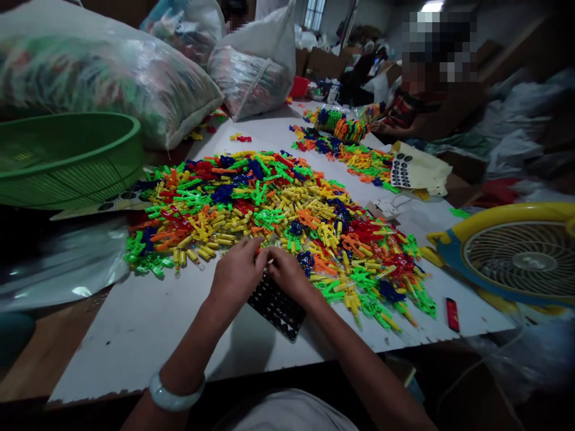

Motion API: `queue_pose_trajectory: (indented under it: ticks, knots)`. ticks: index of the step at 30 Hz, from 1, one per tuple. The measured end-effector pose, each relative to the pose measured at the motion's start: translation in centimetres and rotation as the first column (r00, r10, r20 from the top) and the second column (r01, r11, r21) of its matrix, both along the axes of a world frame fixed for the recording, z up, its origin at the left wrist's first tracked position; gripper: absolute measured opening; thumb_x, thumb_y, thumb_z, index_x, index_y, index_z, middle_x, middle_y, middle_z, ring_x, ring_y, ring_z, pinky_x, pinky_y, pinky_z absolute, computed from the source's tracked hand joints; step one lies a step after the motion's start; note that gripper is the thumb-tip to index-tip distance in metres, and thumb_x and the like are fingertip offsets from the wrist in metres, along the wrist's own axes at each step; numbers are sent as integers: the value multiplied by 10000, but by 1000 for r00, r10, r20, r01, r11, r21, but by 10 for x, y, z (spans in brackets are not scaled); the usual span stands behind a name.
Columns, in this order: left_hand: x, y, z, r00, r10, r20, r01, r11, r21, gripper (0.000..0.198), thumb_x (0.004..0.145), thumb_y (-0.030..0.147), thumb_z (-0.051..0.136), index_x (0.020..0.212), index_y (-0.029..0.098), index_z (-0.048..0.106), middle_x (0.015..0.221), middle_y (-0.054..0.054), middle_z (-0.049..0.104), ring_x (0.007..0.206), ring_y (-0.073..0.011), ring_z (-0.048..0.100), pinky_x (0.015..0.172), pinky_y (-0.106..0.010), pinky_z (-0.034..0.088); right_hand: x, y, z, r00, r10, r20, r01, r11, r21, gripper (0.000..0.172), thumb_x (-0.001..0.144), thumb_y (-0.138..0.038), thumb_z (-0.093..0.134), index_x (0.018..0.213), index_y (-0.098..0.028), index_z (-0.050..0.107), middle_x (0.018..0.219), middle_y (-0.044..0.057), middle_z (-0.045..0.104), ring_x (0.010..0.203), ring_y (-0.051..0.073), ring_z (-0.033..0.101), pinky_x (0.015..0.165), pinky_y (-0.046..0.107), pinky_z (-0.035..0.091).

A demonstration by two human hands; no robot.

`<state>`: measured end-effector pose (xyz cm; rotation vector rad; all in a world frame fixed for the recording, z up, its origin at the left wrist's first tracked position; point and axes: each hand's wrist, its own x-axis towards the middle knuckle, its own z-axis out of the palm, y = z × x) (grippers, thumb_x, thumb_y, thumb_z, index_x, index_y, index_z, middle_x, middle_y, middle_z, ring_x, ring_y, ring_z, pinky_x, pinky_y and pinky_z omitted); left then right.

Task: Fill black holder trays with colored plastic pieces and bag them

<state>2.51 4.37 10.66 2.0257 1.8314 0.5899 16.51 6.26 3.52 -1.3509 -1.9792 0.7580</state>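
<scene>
My left hand and my right hand meet at the near edge of a wide heap of small coloured plastic toy pieces on a white table. Both hands rest on the far end of a black perforated tray that lies flat in front of me. The fingers of both hands are curled and pressed together where they meet. Whatever they pinch is too small to make out. A pale bangle sits on my left wrist.
A green basket stands at the left, with big clear sacks of parts behind it. A yellow and blue fan lies at the right, a red lighter near it. Another person sits at the far right by a second heap.
</scene>
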Motion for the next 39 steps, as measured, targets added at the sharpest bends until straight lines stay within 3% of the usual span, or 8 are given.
queue_pose_trajectory:
  ticks: [2, 5, 9, 18, 23, 26, 30, 39]
  knots:
    - [1, -1, -1, 1000, 4, 0, -4, 1000, -3, 363, 939, 404, 409, 1167, 247, 644, 1151, -79, 674, 1027, -259, 642, 836, -338, 477, 26, 22, 8, 976, -198, 93, 192, 979, 68, 213, 887, -154, 432, 982, -184, 619, 965, 65, 655, 881, 196, 604, 799, 307, 474]
    - [0, 0, -2, 1000, -8, 14, 9, 999, -32, 345, 936, 417, 413, 1090, 246, 669, 1111, -69, 680, 1011, -251, 642, 818, -324, 472, 61, 53, 18, 763, -534, 365, 494, 845, 204, 298, 890, -103, 388, 1070, -129, 624, 1114, 172, 596, 919, 247, 602, 799, 358, 460]
    - [-5, 2, -4, 996, -24, 87, 29, 998, -57, 387, 926, 466, 420, 1123, 230, 655, 1159, -79, 677, 1061, -253, 627, 894, -346, 466, 85, 69, 18, 604, -562, 564, 542, 809, 226, 358, 855, -30, 344, 1044, -87, 642, 1145, 225, 566, 908, 279, 599, 775, 378, 444]
    - [-19, -2, -6, 952, -74, 296, 95, 994, -58, 450, 919, 504, 409, 1211, 229, 615, 1262, -66, 651, 1162, -240, 592, 1000, -362, 437, 89, 69, 4, 737, -475, 481, 448, 876, 179, 198, 857, -177, 482, 988, -144, 628, 998, 134, 654, 914, 244, 584, 789, 342, 421]
    - [-16, -3, -7, 942, -23, 334, 54, 995, -84, 403, 917, 504, 418, 1166, 259, 620, 1199, -33, 677, 1094, -232, 617, 931, -342, 453, 78, 55, 20, 870, -491, -49, 491, 871, -9, 287, 774, -277, 632, 1028, -162, 565, 965, 78, 666, 831, 195, 621, 746, 310, 472]
    - [-16, -4, -7, 936, -14, 352, 45, 996, -81, 394, 917, 505, 419, 1157, 268, 621, 1199, -23, 675, 1085, -223, 619, 920, -330, 453, 58, 18, 22, 880, -342, -329, 255, 926, -280, 310, 738, -341, 668, 987, -177, 582, 839, 26, 670, 718, 164, 627, 669, 285, 505]
    - [-15, -6, -8, 931, 2, 366, 30, 996, -81, 386, 912, 498, 432, 1154, 265, 625, 1178, -14, 681, 1052, -209, 626, 893, -303, 459, 11, -37, 9, 877, -144, -458, -152, 821, -550, 97, 778, -275, 581, 810, -190, 617, 621, -13, 645, 559, 156, 618, 608, 295, 531]
    - [-14, -9, -8, 926, 67, 373, -38, 996, -85, 403, 906, 485, 438, 1169, 243, 624, 1135, -30, 693, 994, -200, 640, 865, -301, 470, -45, -68, -19, 999, -29, 22, 29, 999, -13, 234, 807, -126, 509, 1012, -150, 618, 986, 123, 679, 875, 243, 641, 764, 348, 527]
